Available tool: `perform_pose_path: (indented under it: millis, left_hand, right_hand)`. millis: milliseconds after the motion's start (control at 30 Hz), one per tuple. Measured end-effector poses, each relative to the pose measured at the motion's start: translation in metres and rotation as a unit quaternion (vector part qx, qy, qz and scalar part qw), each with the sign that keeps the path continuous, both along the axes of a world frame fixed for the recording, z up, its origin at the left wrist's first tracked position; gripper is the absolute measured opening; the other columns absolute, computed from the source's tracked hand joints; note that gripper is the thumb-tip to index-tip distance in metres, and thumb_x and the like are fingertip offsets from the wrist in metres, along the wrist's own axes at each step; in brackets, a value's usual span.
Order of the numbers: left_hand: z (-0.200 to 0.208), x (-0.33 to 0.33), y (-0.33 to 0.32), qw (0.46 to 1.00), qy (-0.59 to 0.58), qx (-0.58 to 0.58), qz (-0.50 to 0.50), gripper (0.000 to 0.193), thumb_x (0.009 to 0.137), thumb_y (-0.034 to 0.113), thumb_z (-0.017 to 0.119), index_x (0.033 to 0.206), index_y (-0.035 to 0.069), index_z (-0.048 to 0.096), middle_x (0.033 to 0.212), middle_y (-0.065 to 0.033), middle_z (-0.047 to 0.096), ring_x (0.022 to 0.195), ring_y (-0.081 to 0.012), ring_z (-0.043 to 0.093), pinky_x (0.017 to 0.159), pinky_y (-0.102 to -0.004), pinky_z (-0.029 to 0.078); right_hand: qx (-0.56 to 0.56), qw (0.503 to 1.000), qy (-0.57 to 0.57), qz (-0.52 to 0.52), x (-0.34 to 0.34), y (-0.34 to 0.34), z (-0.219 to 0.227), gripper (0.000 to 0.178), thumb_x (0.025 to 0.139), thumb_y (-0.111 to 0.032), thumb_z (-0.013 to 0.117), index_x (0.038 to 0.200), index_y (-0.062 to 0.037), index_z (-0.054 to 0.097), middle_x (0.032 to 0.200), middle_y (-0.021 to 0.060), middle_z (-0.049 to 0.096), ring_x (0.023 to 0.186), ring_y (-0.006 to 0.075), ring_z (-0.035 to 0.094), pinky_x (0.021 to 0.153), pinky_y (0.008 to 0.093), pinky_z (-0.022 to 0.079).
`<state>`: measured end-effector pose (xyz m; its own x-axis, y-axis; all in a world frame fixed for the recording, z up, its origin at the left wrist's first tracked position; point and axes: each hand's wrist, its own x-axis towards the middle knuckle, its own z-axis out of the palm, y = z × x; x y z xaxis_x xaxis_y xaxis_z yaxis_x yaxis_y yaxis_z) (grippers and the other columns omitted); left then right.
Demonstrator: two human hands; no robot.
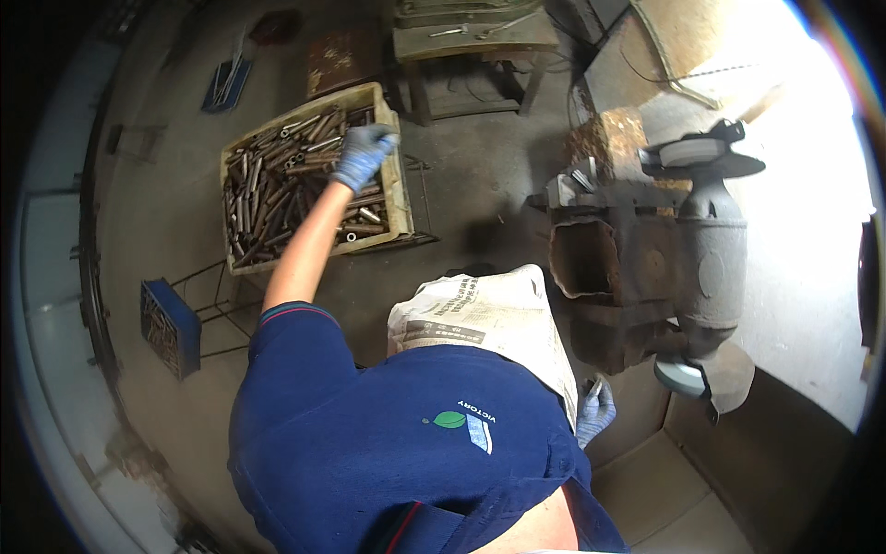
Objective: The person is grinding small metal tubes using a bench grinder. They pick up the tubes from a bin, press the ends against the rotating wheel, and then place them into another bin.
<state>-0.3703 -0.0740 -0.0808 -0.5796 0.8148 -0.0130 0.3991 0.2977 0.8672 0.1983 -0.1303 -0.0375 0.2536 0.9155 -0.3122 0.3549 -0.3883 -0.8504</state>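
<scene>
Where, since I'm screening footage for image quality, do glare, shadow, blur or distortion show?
Head view: glare whites out the upper right, beyond the bench grinder; a shadow darkens the floor between grinder and yellowish crate of metal tubes. Head view: lines curve near the dark rim; the gloved left hand looks slightly blurred.

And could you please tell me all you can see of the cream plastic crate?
The cream plastic crate is rectangular and open-topped, with grimy walls. It stands upright, heaped with short brown and silvery metal tubes; a thin dark frame shows beside its base. The gloved left hand is over its right side; contact is unclear.
</scene>
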Motion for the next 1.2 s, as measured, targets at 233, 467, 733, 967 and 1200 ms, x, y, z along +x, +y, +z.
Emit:
perform_pose_path:
  millis: [233,467,733,967,1200]
  left_hand:
    - [0.0,-0.075,-0.066,0.937,0.184,-0.295,-0.027,0.027,0.078,0.019,0.062,0.102,0.006,0.066,0.097,-0.0109,0.067,0.087,-0.0239,0.064,0.08,-0.0331,0.049]
    - [-0.019,-0.053,-0.036,0.791,0.351,-0.443,-0.234,0.021,0.067,0.008,0.062,0.087,0.0,0.066,0.09,-0.0218,0.064,0.088,-0.036,0.063,0.071,-0.0419,0.051]
    - [-0.003,-0.052,-0.054,0.785,0.428,-0.382,-0.232,0.017,0.07,0.014,0.059,0.083,0.006,0.064,0.08,-0.0174,0.064,0.081,-0.0341,0.062,0.074,-0.0434,0.045]
    - [0.02,-0.019,-0.007,0.989,0.126,-0.05,-0.061,0.017,0.075,0.014,0.064,0.088,0.004,0.068,0.076,-0.0081,0.067,0.068,-0.0113,0.06,0.065,-0.0252,0.048]
    - [0.097,0.242,0.089,0.852,-0.294,-0.049,-0.431,0.026,0.083,0.018,0.062,0.098,-0.003,0.065,0.079,-0.0036,0.064,0.066,-0.0074,0.056,0.061,-0.0216,0.047]
  right_hand:
    - [0.015,0.997,-0.001,0.073,-0.006,0.015,-0.007,0.02,0.087,-0.01,0.059,0.099,0.0057,0.063,0.092,0.0104,0.065,0.081,0.0141,0.06,0.076,0.027,0.049]
    - [0.031,0.993,-0.018,0.108,-0.015,0.024,0.003,0.022,0.087,-0.01,0.06,0.101,0.006,0.062,0.095,0.0108,0.065,0.087,0.0151,0.06,0.08,0.0266,0.048]
    - [0.026,0.996,-0.024,0.086,-0.004,0.013,-0.002,0.019,0.086,-0.006,0.06,0.101,0.0059,0.063,0.096,0.0101,0.065,0.086,0.0148,0.06,0.08,0.0269,0.048]
    - [0.109,0.988,-0.022,0.105,-0.01,0.016,0.001,0.017,0.083,-0.001,0.06,0.098,0.007,0.063,0.097,0.0131,0.065,0.087,0.0175,0.061,0.082,0.0282,0.048]
    - [0.224,0.941,0.051,0.247,-0.06,0.078,0.075,0.04,0.064,-0.007,0.067,0.103,0.0015,0.063,0.115,0.0198,0.058,0.102,0.0287,0.06,0.086,0.0346,0.048]
